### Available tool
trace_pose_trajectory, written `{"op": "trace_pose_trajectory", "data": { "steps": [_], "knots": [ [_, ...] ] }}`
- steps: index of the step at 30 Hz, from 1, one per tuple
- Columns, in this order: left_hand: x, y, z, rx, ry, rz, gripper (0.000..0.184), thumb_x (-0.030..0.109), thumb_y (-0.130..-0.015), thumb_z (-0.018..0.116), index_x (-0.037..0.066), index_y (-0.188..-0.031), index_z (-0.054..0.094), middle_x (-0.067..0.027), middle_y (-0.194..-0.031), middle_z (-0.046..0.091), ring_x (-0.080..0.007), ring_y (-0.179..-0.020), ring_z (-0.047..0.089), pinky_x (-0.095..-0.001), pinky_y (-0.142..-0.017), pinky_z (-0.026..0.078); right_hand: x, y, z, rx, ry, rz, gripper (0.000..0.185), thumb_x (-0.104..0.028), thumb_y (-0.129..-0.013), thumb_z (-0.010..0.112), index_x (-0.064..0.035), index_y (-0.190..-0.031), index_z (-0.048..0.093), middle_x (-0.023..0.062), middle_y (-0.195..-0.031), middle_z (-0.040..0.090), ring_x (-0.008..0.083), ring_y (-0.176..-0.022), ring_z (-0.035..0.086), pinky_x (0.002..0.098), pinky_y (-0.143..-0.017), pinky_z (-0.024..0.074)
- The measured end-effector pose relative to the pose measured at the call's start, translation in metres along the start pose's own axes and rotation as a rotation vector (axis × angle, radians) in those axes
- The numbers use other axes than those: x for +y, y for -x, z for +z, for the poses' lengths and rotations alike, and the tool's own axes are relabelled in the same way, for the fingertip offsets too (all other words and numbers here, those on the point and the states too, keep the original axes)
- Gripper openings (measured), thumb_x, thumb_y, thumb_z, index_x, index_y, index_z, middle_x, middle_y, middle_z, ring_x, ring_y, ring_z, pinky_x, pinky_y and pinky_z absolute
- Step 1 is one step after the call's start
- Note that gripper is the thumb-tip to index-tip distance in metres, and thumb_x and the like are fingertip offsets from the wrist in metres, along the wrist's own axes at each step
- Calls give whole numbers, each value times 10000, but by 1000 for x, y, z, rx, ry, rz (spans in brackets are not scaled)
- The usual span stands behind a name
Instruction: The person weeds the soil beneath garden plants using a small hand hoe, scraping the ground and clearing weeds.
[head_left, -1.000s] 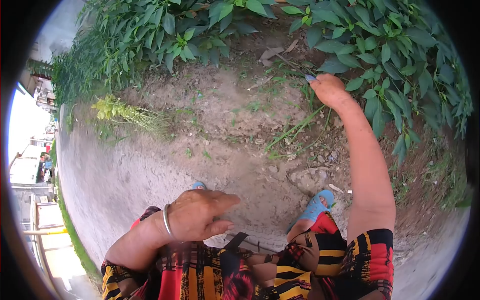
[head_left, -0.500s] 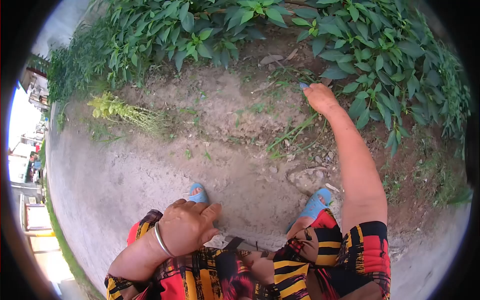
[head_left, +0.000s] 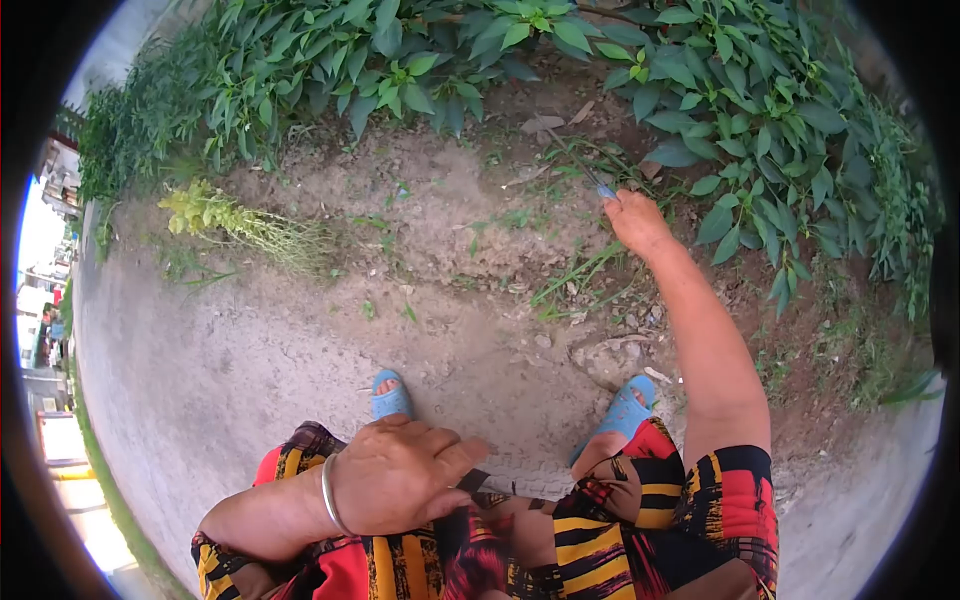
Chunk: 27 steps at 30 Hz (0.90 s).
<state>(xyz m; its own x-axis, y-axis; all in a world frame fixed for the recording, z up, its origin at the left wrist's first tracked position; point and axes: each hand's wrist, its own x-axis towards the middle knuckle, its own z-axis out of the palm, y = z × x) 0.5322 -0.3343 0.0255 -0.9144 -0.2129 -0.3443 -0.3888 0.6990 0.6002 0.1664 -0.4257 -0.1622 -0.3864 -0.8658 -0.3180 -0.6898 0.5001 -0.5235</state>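
Observation:
My right hand [head_left: 638, 222] is stretched out over the soil at the edge of the leafy plants, closed around the blue handle of a slim-bladed tool [head_left: 604, 189]. Its thin dark blade points up and left into the grass; the exact kind of tool is unclear. Loose green grass stalks [head_left: 580, 280] lie on the ground just below that hand. Over my lap, my left hand [head_left: 400, 475] wears a silver bangle [head_left: 331, 497]. Its fingers are loosely bent, with thumb and forefinger apart and nothing visible in them.
Dense green leafy plants [head_left: 760, 120] line the top and right. A bundle of pale yellow-green uprooted weeds [head_left: 250, 225] lies on the soil at left. Below me are my feet in blue sandals [head_left: 391, 396] on a concrete strip [head_left: 240, 370]. Buildings show at far left.
My right hand has drawn slightly down towards me, and more of the tool's blade shows. My left hand has shifted right and down over my lap.

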Motion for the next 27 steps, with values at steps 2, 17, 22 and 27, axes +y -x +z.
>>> {"op": "trace_pose_trajectory", "data": {
  "steps": [2, 17, 22, 27],
  "knots": [
    [3, 4, 1, 15, -26, 2, 502, 284, -764, 676, 30, -1169, 521, -127, -931, 603, -300, -815, 611, -401, -722, 480, 7, -5, 0, 82, 29, -65, 471, -314, -885, 448, 16, -1212, 528, 243, -1212, 540, 383, -1128, 509, 422, -971, 391],
    [-3, 13, -2, 24, -14, 58, 484, 299, -768, 661, 37, -1146, 511, -85, -853, 585, -268, -784, 601, -373, -725, 451, 0, 14, -44, -119, -140, 107, 420, -331, -901, 474, -1, -1135, 584, 223, -1089, 607, 366, -1043, 568, 429, -888, 430],
    [-3, 6, 1, 11, -24, 97, 475, 292, -763, 667, 42, -1135, 512, -76, -828, 579, -260, -767, 597, -371, -703, 444, -9, -17, -7, 67, 44, -70, 401, -329, -912, 445, -3, -1097, 588, 219, -1106, 599, 374, -1054, 556, 436, -897, 424],
    [-4, 1, 1, 6, -28, 90, 471, 294, -762, 668, 43, -1129, 513, -70, -801, 573, -260, -754, 594, -367, -696, 442, -17, -8, 2, 49, 67, -59, 403, -322, -915, 426, -2, -1120, 557, 230, -1169, 560, 380, -1114, 515, 432, -940, 403]
  ]
}}
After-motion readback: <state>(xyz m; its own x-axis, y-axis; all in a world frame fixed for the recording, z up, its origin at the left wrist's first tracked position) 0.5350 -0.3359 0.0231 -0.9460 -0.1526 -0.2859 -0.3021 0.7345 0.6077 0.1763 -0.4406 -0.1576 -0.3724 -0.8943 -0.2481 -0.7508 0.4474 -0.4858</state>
